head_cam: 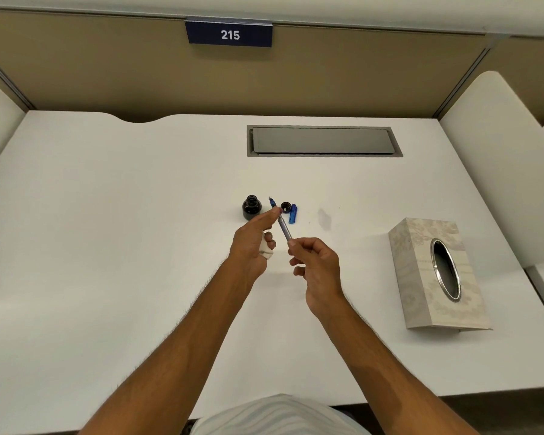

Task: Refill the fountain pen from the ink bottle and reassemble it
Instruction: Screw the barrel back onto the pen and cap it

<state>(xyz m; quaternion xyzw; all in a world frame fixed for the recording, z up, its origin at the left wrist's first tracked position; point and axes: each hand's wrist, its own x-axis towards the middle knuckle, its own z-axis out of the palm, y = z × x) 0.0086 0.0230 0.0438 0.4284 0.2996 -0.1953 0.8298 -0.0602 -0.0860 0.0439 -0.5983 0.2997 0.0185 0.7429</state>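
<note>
The fountain pen's front section with its clear converter (282, 226) is held above the white desk, nib pointing away. My left hand (255, 243) pinches it near the grip and also clutches a crumpled white tissue (267, 250) in its lower fingers. My right hand (316, 265) grips the converter's rear end. Just beyond stands the open ink bottle (251, 207). Its black cap (285, 207) lies to the right, and beside that lies a blue pen part (293, 214).
A patterned tissue box (421, 246) lies on its side at the right of the desk (107, 246). A grey cable hatch (322, 141) is set into the desk farther back. A partition with a "215" sign (229, 34) closes the far side.
</note>
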